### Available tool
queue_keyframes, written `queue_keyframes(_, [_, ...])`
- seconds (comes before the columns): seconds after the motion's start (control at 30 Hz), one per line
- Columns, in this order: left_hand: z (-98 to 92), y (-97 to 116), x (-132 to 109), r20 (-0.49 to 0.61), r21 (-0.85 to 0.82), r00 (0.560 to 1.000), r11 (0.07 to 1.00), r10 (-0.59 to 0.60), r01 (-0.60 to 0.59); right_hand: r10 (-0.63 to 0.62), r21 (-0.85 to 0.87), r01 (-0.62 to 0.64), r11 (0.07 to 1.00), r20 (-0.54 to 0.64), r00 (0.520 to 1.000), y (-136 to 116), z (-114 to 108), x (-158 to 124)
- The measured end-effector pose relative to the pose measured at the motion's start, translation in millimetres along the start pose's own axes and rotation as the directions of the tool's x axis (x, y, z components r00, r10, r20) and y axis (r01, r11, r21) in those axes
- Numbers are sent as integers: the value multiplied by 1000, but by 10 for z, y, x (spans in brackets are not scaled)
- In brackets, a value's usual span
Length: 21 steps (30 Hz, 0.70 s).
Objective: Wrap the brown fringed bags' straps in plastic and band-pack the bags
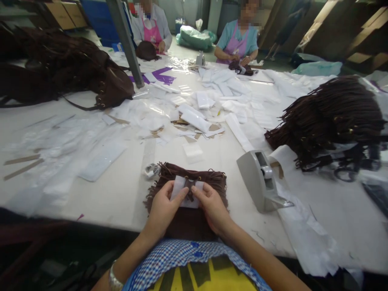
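Note:
A dark brown fringed bag lies at the table's front edge, right against my body. Over its front, below two small gold-coloured rings, sits a piece of white sheet with a dark brown strap piece or tassel on top. My left hand pinches the sheet's left side, its thumb beside the brown piece. On the other side, my right hand grips the sheet's right edge, thumb pressing near the brown piece. The fingertips behind the sheet are hidden.
A grey tape dispenser stands right of the bag. Piles of brown bags rise at left and right. White wrapping pieces litter the middle. A metal post stands at back left. Two people in aprons work across the table.

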State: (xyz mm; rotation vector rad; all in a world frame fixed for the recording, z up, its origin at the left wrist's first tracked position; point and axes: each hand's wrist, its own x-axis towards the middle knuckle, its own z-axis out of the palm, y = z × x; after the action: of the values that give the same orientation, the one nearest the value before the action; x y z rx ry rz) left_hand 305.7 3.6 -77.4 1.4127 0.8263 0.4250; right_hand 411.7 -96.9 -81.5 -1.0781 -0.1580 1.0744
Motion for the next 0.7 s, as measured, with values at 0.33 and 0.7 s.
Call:
queue_keyframes(0.33, [50,38,-44,-122,67,992,997,35,-27,53,99,-63,993,98,994,-9,-139,-33])
queue_keyframes(0.7, [21,58,-36,-75,86,995,995,66,-59,74,31,-77,997,83,994,31,-125,-35])
